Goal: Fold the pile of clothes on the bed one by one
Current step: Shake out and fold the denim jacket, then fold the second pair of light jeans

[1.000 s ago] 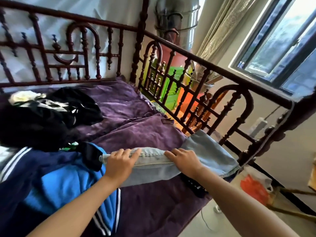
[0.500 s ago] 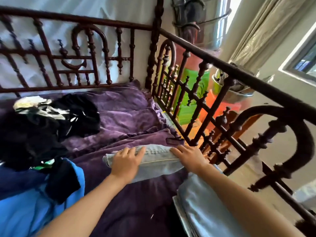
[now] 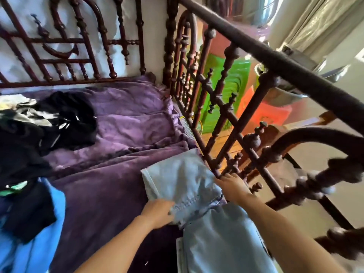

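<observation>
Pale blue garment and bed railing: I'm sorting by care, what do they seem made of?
The pale blue garment looks like washed denim: matte, stiff weave, heavy stitched seam. The bed railing looks like dark-stained turned wood, slightly glossy, with lathe-shaped knobs; painted metal cannot be ruled out.

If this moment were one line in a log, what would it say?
step: folding jeans | left hand: grips near edge | right hand: at rail-side edge, grip unclear | pile of clothes: unfolded, far left
</observation>
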Tool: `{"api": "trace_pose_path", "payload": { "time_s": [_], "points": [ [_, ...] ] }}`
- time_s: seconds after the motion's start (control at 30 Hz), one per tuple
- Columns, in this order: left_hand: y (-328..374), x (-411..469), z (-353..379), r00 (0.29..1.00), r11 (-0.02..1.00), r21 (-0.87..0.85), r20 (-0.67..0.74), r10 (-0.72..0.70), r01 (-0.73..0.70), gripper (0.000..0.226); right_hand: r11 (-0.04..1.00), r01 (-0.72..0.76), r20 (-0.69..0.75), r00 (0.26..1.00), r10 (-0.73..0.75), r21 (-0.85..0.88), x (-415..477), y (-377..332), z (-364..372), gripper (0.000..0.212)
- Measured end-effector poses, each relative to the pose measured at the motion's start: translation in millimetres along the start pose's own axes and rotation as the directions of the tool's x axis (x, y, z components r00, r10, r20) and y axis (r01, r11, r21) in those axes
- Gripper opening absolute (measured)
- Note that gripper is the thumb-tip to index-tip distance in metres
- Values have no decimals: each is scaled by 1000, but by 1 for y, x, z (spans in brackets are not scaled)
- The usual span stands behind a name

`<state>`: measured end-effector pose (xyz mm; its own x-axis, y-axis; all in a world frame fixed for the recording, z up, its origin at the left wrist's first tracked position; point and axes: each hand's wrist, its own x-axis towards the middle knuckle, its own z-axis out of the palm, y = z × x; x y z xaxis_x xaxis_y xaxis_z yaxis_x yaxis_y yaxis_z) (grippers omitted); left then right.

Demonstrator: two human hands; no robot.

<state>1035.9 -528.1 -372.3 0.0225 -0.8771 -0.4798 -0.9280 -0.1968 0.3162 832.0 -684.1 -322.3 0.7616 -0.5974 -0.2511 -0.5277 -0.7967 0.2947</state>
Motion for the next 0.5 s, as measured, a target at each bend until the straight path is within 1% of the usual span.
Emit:
{"api": "trace_pose_path", "payload": {
  "time_s": [0.07, 0.1, 0.17, 0.2, 0.27, 0.37, 0.5],
  "points": [
    [-4, 1, 5, 1000, 999, -35, -22, -19, 18, 35, 1000, -18, -9, 1000, 18, 2, 0, -1, 11, 29],
    [-7, 0, 5, 999, 999, -43, -37, -30, 29, 35, 1000, -7, 12, 1000, 7, 12, 4, -5, 14, 30],
    [-15, -5, 0, 996, 997, -47, -74, -58, 54, 35, 999, 45, 101, 994, -47, 25, 15, -19, 12, 39],
    [-20, -9, -3, 993, 997, -45, -99, -70, 66, 36, 997, 69, 86, 994, -71, 26, 23, -29, 9, 42],
    [-31, -21, -9, 983, 995, -30, -156, -102, 98, 37, 993, 115, 8, 993, -115, 32, 36, -51, -4, 42],
    [-52, -50, -20, 951, 986, -4, -261, -163, 168, 39, 977, 209, -109, 973, -203, 41, 47, -88, -31, 42],
    [-86, -103, -28, 878, 959, -33, -394, -272, 282, 40, 955, 288, -267, 928, -260, 69, 47, -135, -75, 42]
  ]
}}
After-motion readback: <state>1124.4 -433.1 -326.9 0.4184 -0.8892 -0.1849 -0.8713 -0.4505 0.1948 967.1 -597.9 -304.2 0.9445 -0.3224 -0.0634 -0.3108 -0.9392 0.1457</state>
